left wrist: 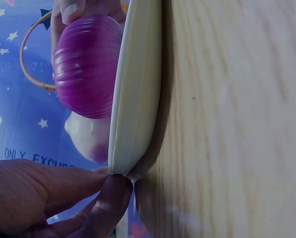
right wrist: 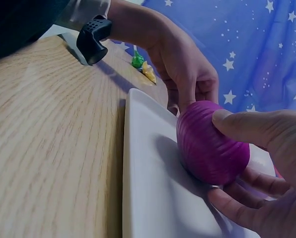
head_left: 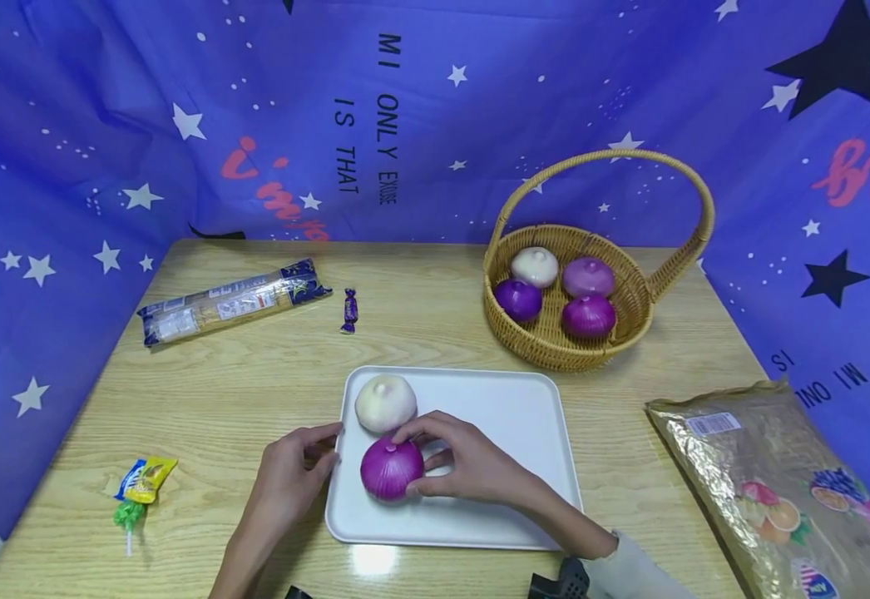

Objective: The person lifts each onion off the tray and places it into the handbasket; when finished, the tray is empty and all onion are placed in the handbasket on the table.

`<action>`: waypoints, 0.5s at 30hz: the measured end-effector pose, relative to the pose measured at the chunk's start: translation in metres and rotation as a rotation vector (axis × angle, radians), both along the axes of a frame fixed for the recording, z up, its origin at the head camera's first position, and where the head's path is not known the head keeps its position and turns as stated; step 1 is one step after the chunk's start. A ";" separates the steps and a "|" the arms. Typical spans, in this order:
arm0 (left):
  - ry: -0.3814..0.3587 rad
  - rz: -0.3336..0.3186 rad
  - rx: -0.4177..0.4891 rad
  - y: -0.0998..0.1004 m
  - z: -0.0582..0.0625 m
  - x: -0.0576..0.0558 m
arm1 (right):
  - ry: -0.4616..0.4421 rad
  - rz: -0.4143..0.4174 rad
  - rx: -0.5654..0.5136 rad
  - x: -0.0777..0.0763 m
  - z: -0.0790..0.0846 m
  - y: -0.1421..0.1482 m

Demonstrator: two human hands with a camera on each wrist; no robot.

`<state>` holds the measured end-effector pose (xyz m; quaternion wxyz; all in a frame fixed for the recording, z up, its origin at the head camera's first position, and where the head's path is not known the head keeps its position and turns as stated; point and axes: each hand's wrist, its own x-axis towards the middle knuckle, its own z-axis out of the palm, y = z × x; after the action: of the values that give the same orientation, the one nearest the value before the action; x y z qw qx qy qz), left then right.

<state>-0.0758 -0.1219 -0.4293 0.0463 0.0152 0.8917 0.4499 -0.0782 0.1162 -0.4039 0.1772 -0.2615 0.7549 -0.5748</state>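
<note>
A purple onion [head_left: 392,469] is on the left part of a white tray [head_left: 495,399], with my right hand [head_left: 465,459] gripping it from the right. In the right wrist view, the thumb [right wrist: 242,124] lies over its side and the fingers curl beneath it. Just behind it on the tray is a white onion [head_left: 386,403], partly hidden in the left wrist view. My left hand [head_left: 293,470] pinches the tray's left edge between thumb and finger, as the left wrist view shows.
A wicker basket [head_left: 570,358] with several onions stands at the back right. A gold bag [head_left: 779,491] lies at right. On the left are a long noodle packet [head_left: 233,302], a small purple candy [head_left: 349,311], wrapped sweets [head_left: 146,480] and a green lollipop [head_left: 129,514].
</note>
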 end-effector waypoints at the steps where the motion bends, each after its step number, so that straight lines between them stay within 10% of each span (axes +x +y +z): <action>1: -0.002 -0.001 0.001 0.000 0.000 0.000 | -0.002 0.004 -0.001 0.000 0.000 0.000; 15: 0.019 -0.007 -0.004 0.001 -0.002 0.000 | 0.021 0.039 0.014 -0.002 0.006 0.009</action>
<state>-0.0758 -0.1206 -0.4312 0.0397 0.0227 0.8929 0.4480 -0.0806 0.1253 -0.3981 0.1822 -0.2809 0.7554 -0.5632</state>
